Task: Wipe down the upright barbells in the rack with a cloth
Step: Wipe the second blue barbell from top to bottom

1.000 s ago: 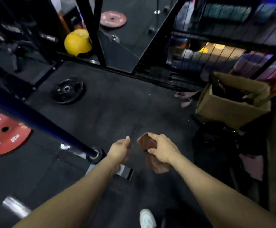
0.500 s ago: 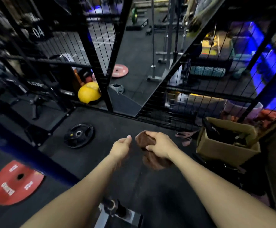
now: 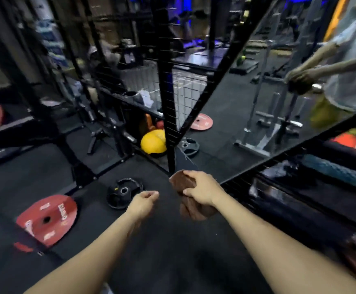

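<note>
1. Since the earlier frames the view has tilted up: the cardboard box has dropped out of sight, the mirror (image 3: 247, 98) fills more of the picture, and both hands sit lower against the floor, the left hand now further from the cloth.
2. Bunched brown cloth (image 3: 183, 183) hangs from the right hand (image 3: 202, 190), whose fingers and thumb curl round its upper fold, likely to keep a padded face ready for wiping.
3. Left hand (image 3: 143, 201) hovers just beside it, fingers loosely curled and holding nothing, probably free to steady a bar.
4. Upright barbells (image 3: 257, 85) show only as a reflection in the mirror, standing in a rack (image 3: 255, 145); no bar is touched yet.
5. Around lie a black plate (image 3: 124, 193), a red plate (image 3: 45, 219) and a yellow ball (image 3: 152, 142) on the dark floor.
</note>
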`<state>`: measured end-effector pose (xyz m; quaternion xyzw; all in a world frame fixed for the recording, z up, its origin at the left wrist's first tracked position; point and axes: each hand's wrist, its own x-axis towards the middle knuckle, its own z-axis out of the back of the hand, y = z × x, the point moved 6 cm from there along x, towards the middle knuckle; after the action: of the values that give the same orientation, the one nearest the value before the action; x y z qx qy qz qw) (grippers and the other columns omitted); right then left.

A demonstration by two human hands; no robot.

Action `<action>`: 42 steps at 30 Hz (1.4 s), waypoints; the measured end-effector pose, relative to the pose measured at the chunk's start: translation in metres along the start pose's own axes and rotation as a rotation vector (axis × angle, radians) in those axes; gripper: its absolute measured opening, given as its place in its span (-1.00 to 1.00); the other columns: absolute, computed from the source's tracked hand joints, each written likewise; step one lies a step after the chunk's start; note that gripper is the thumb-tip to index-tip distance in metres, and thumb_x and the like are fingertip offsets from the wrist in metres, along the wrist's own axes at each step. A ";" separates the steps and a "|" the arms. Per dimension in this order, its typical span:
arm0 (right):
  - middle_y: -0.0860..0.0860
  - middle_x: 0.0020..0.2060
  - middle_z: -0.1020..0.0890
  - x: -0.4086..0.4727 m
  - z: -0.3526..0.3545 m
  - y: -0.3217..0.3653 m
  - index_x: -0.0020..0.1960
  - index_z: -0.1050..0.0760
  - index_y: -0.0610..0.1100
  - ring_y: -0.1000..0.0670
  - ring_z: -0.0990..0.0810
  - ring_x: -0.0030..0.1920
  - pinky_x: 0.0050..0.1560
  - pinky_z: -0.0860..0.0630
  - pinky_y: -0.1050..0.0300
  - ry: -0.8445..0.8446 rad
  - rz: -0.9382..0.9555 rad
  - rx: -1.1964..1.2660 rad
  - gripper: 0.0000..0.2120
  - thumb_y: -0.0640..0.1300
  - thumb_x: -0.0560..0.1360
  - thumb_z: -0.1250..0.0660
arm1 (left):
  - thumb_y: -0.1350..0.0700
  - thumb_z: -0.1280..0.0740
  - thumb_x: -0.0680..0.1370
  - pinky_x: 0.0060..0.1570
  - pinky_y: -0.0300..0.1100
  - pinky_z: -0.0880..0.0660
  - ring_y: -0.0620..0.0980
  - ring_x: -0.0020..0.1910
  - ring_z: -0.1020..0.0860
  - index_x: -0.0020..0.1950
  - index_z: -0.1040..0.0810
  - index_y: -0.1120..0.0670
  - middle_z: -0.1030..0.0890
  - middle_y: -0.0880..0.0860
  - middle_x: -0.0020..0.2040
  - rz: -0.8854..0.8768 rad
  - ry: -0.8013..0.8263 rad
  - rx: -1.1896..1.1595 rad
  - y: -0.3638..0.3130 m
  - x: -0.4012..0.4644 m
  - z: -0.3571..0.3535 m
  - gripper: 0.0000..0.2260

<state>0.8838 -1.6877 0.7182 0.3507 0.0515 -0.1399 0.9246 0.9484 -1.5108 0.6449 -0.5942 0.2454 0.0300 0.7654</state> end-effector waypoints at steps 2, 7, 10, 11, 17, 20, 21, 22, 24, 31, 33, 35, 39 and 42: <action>0.00 0.39 -0.43 0.036 0.014 0.014 0.49 -0.27 0.04 -0.06 -0.42 0.36 0.32 -0.37 0.08 0.049 0.066 -0.031 -0.38 -0.07 0.48 -0.40 | 0.18 -0.21 0.62 -0.34 -0.26 -0.35 -0.07 -0.32 -0.43 -0.17 -0.51 0.07 -0.49 0.00 -0.27 -0.033 -0.076 -0.034 -0.020 0.010 0.007 -0.82; 0.00 0.37 -0.45 0.110 0.005 0.078 0.47 -0.31 -0.02 -0.03 -0.44 0.34 0.25 -0.33 0.21 0.175 0.264 -0.028 -0.39 -0.13 0.47 -0.42 | 0.17 -0.28 0.59 -0.01 -0.12 -0.52 -0.02 -0.16 -0.57 -0.11 -0.59 0.08 -0.63 0.11 -0.08 -0.036 -0.257 -0.019 -0.039 0.035 0.059 -0.87; 0.00 0.36 -0.46 0.149 -0.015 0.131 0.45 -0.34 -0.03 -0.03 -0.44 0.33 0.25 -0.33 0.21 0.262 0.403 -0.039 -0.41 -0.12 0.46 -0.43 | 0.21 -0.26 0.59 -0.33 -0.37 -0.43 -0.26 -0.43 -0.52 0.00 -0.57 0.16 -0.56 0.05 -0.19 -0.030 -0.390 -0.019 -0.049 0.052 0.108 -0.90; 0.00 0.36 -0.47 0.162 -0.021 0.149 0.44 -0.35 -0.03 -0.04 -0.45 0.32 0.24 -0.34 0.21 0.292 0.448 -0.054 -0.42 -0.11 0.46 -0.43 | 0.23 -0.25 0.59 -0.41 -0.41 -0.38 -0.29 -0.51 -0.47 0.00 -0.55 0.15 -0.54 0.05 -0.21 -0.030 -0.441 -0.039 -0.053 0.058 0.124 -0.91; -0.01 0.31 -0.51 0.231 -0.044 0.258 0.39 -0.40 -0.01 -0.02 -0.47 0.28 0.13 -0.30 0.29 0.384 0.704 -0.104 -0.49 -0.11 0.47 -0.42 | 0.21 -0.22 0.62 -0.47 -0.37 -0.39 -0.21 -0.48 -0.52 -0.19 -0.52 0.07 -0.55 0.05 -0.23 -0.019 -0.649 -0.235 -0.084 0.088 0.215 -0.79; 0.00 0.32 -0.50 0.250 -0.057 0.308 0.38 -0.41 -0.03 0.00 -0.46 0.29 0.17 -0.30 0.30 0.470 0.854 -0.159 -0.49 -0.12 0.46 -0.43 | 0.21 -0.22 0.61 -0.39 -0.28 -0.31 -0.13 -0.36 -0.49 -0.17 -0.50 0.06 -0.53 0.04 -0.21 -0.002 -0.725 -0.293 -0.098 0.089 0.244 -0.82; 0.00 0.31 -0.51 0.255 -0.061 0.324 0.37 -0.42 -0.02 0.01 -0.47 0.28 0.19 -0.31 0.29 0.493 0.896 -0.159 -0.50 -0.13 0.45 -0.43 | 0.20 -0.21 0.61 -0.41 -0.29 -0.29 -0.13 -0.35 -0.49 -0.13 -0.50 0.06 -0.53 0.02 -0.22 -0.006 -0.760 -0.309 -0.102 0.086 0.252 -0.85; 0.00 0.29 -0.53 0.259 -0.067 0.339 0.36 -0.44 -0.02 0.01 -0.48 0.27 0.22 -0.32 0.26 0.520 0.938 -0.154 -0.50 -0.13 0.45 -0.44 | 0.18 -0.21 0.62 -0.43 -0.31 -0.28 -0.14 -0.36 -0.50 -0.11 -0.49 0.07 -0.53 0.01 -0.21 0.001 -0.791 -0.323 -0.104 0.083 0.260 -0.86; 0.02 0.26 -0.55 0.259 -0.081 0.362 0.34 -0.46 -0.02 0.02 -0.50 0.26 0.26 -0.35 0.22 0.601 1.018 -0.162 -0.51 -0.14 0.43 -0.45 | 0.17 -0.22 0.62 -0.43 -0.29 -0.26 -0.14 -0.37 -0.51 -0.13 -0.49 0.08 -0.54 0.03 -0.18 0.026 -0.860 -0.346 -0.104 0.073 0.272 -0.86; 0.07 0.19 -0.59 0.229 -0.133 0.403 0.32 -0.47 0.01 0.07 -0.53 0.21 0.20 -0.39 0.24 0.928 1.347 -0.254 -0.52 -0.14 0.42 -0.45 | 0.15 -0.25 0.60 -0.48 -0.32 -0.25 -0.09 -0.36 -0.51 -0.13 -0.56 0.08 -0.57 0.02 -0.30 0.092 -1.237 -0.453 -0.081 0.022 0.267 -0.85; 0.06 0.19 -0.59 0.210 -0.137 0.406 0.32 -0.47 0.00 0.06 -0.53 0.20 0.16 -0.38 0.27 1.001 1.464 -0.284 -0.51 -0.14 0.42 -0.45 | 0.15 -0.25 0.61 -0.46 -0.31 -0.25 -0.10 -0.33 -0.53 -0.06 -0.56 0.10 -0.59 0.04 -0.22 0.100 -1.377 -0.549 -0.073 0.000 0.247 -0.88; 0.05 0.18 -0.59 0.188 -0.139 0.403 0.33 -0.47 -0.02 0.05 -0.53 0.21 0.19 -0.38 0.26 1.087 1.558 -0.303 -0.51 -0.15 0.42 -0.45 | 0.16 -0.25 0.61 -0.50 -0.33 -0.23 -0.15 -0.44 -0.50 0.00 -0.55 0.15 -0.56 0.03 -0.26 0.104 -1.491 -0.627 -0.066 -0.022 0.221 -0.88; 0.03 0.16 -0.60 0.136 -0.143 0.391 0.31 -0.49 -0.07 0.06 -0.55 0.18 0.27 -0.38 0.21 1.293 1.643 -0.245 -0.54 -0.20 0.42 -0.45 | 0.15 -0.25 0.61 -0.51 -0.33 -0.25 -0.14 -0.45 -0.51 -0.04 -0.55 0.15 -0.56 0.03 -0.27 0.146 -1.724 -0.723 -0.062 -0.071 0.165 -0.88; -0.01 0.15 -0.61 0.091 -0.134 0.372 0.25 -0.50 -0.12 0.05 -0.55 0.17 0.33 -0.38 0.15 1.576 1.626 -0.084 -0.63 -0.31 0.47 -0.39 | 0.05 -0.23 0.62 -0.41 -0.29 -0.31 -0.11 -0.31 -0.53 -0.08 -0.55 0.09 -0.59 0.02 -0.17 0.097 -1.861 -0.829 -0.071 -0.105 0.125 -0.83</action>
<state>1.0811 -1.3529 0.8359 0.2393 0.3811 0.7641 0.4622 0.9228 -1.3908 0.7734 -0.5429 -0.4531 0.5935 0.3844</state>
